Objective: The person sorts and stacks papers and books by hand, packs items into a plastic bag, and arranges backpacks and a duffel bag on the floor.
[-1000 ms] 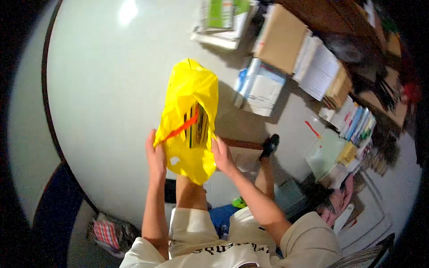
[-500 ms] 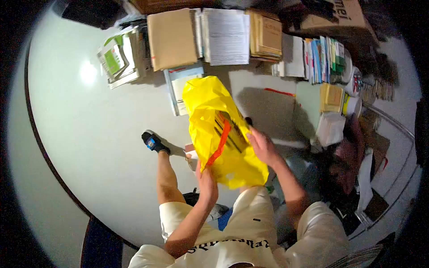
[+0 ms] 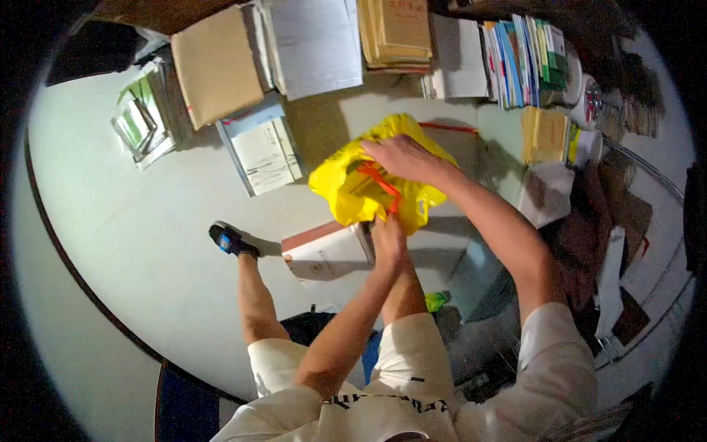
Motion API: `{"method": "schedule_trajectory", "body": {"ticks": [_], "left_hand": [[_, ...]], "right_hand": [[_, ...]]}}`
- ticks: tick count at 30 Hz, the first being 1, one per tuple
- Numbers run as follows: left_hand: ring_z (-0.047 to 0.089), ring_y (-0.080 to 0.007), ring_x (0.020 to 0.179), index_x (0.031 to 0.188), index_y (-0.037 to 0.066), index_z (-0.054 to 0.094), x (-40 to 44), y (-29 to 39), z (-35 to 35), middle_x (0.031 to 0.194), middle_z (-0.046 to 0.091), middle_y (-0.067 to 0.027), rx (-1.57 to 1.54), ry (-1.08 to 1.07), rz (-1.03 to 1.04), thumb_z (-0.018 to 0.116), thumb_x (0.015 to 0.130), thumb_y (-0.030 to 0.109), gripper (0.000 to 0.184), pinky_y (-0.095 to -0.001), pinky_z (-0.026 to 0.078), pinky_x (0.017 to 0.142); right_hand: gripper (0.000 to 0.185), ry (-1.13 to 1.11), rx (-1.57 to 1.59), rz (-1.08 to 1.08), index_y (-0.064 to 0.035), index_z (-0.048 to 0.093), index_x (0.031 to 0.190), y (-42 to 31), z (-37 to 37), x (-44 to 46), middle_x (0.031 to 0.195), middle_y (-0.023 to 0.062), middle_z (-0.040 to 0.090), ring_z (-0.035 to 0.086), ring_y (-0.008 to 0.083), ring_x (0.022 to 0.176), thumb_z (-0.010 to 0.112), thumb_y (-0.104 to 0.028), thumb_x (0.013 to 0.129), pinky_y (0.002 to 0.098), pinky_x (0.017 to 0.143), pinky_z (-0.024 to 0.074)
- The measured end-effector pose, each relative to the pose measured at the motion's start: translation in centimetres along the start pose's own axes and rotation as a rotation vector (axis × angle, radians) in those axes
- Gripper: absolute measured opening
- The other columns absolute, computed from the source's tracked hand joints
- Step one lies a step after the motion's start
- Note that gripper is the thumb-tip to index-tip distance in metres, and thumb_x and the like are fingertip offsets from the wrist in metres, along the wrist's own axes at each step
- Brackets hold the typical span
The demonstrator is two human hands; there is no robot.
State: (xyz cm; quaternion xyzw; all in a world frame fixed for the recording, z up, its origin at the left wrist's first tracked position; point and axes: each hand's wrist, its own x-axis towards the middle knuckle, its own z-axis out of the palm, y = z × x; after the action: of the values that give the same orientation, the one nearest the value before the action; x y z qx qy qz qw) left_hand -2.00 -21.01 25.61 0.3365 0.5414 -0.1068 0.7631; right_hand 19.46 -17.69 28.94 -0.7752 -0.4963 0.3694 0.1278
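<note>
A crumpled yellow plastic bag (image 3: 342, 184) hangs in front of my legs, with a red strap (image 3: 379, 180) across its opening. My left hand (image 3: 389, 241) is closed on the bag's near edge, by the lower end of the strap. On the far side, my right hand (image 3: 403, 156) grips the bag's upper rim, its fingers bent over the yellow plastic. What lies inside the bag is hidden by its folds. Just left of my left hand, a thick white book with a brown band (image 3: 324, 254) rests on the floor.
Along the far side stand a brown paper-covered stack (image 3: 217, 66), a white paper stack (image 3: 313, 48), brown envelopes (image 3: 398, 33) and upright colourful books (image 3: 519, 62). A pale book (image 3: 266, 158) lies nearer. At the right are a metal rail (image 3: 644, 173) and dark cloth (image 3: 582, 228).
The bag has moved away from my body and looks bunched up. My right hand has gone from its right side to its upper rim. The white book is now more exposed.
</note>
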Motion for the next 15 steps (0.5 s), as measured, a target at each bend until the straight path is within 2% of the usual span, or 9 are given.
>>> {"method": "schedule_trajectory", "body": {"ticks": [1, 2, 4, 7, 9, 12, 14, 15], "left_hand": [[0.060, -0.0245, 0.097, 0.130, 0.005, 0.044, 0.7, 0.7, 0.5, 0.114, 0.060, -0.0146, 0.107, 0.007, -0.025, 0.041, 0.094, 0.033, 0.046, -0.0355, 0.047, 0.080], [0.058, -0.0240, 0.096, 0.128, 0.003, 0.045, 0.7, 1.3, 1.0, 0.113, 0.058, -0.0137, 0.067, 0.030, -0.083, 0.040, 0.092, 0.024, 0.041, -0.0356, 0.047, 0.081], [0.056, -0.0224, 0.096, 0.126, 0.001, 0.045, 3.4, 1.4, 1.2, 0.114, 0.055, -0.0121, -0.359, -0.190, 0.119, 0.040, 0.091, 0.017, 0.039, -0.0344, 0.047, 0.083], [0.055, -0.0211, 0.097, 0.126, 0.000, 0.044, 6.6, 1.9, 0.4, 0.115, 0.054, -0.0110, -0.360, -0.166, 0.107, 0.040, 0.090, 0.012, 0.038, -0.0333, 0.047, 0.084], [0.055, -0.0213, 0.098, 0.126, 0.000, 0.043, 7.7, 2.5, 0.5, 0.116, 0.054, -0.0114, -0.323, -0.156, 0.148, 0.040, 0.090, 0.012, 0.038, -0.0339, 0.048, 0.085], [0.056, -0.0213, 0.098, 0.126, 0.000, 0.042, 7.3, 7.2, 2.5, 0.115, 0.054, -0.0118, -0.348, -0.173, 0.229, 0.039, 0.089, 0.010, 0.038, -0.0336, 0.049, 0.085], [0.057, -0.0202, 0.096, 0.124, 0.001, 0.044, 7.5, 9.9, 3.1, 0.115, 0.054, -0.0111, -0.340, -0.109, 0.173, 0.040, 0.090, 0.009, 0.036, -0.0304, 0.049, 0.083], [0.057, -0.0190, 0.093, 0.123, 0.002, 0.045, 8.1, 10.2, 3.2, 0.115, 0.054, -0.0100, -0.322, -0.099, 0.169, 0.039, 0.092, 0.009, 0.033, -0.0275, 0.049, 0.081]], "right_hand": [[0.025, -0.010, 0.004, 0.014, -0.0045, 0.056, 0.109, 0.6, 0.2, 0.2, 0.078, 0.0206, 0.065, 0.065, 0.0386, 0.071, 0.046, -0.020, 0.092, 0.0477, 0.060, 0.0511], [0.023, 0.013, 0.052, 0.020, -0.0045, 0.056, 0.106, 1.2, 0.2, 0.7, 0.078, 0.0207, 0.065, 0.065, 0.0385, 0.072, 0.046, -0.020, 0.092, 0.0477, 0.060, 0.0509], [0.022, 0.052, 0.108, 0.041, -0.0045, 0.057, 0.102, 2.4, 0.8, 1.3, 0.079, 0.0208, 0.065, 0.066, 0.0385, 0.073, 0.046, -0.021, 0.092, 0.0478, 0.060, 0.0507], [0.022, 0.127, 0.115, -0.082, -0.0056, 0.057, 0.098, 4.9, 1.8, 3.5, 0.080, 0.0210, 0.065, 0.066, 0.0374, 0.074, 0.045, -0.023, 0.092, 0.0473, 0.061, 0.0491], [0.019, 0.152, 0.108, -0.091, -0.0049, 0.054, 0.096, 5.8, 1.3, 5.3, 0.078, 0.0209, 0.064, 0.064, 0.0386, 0.074, 0.045, -0.021, 0.092, 0.0468, 0.060, 0.0476], [0.018, 0.202, 0.132, -0.065, -0.0043, 0.051, 0.095, 6.5, 0.3, 7.2, 0.077, 0.0205, 0.062, 0.062, 0.0389, 0.074, 0.044, -0.020, 0.092, 0.0453, 0.061, 0.0460], [0.016, 0.124, 0.063, 0.023, -0.0042, 0.052, 0.097, 6.4, -1.4, 7.4, 0.080, 0.0213, 0.062, 0.063, 0.0381, 0.076, 0.044, -0.017, 0.091, 0.0451, 0.062, 0.0460], [0.018, 0.202, 0.099, -0.047, -0.0050, 0.053, 0.102, 6.4, -1.9, 7.4, 0.078, 0.0220, 0.061, 0.063, 0.0384, 0.075, 0.045, -0.015, 0.090, 0.0451, 0.061, 0.0464]]}}
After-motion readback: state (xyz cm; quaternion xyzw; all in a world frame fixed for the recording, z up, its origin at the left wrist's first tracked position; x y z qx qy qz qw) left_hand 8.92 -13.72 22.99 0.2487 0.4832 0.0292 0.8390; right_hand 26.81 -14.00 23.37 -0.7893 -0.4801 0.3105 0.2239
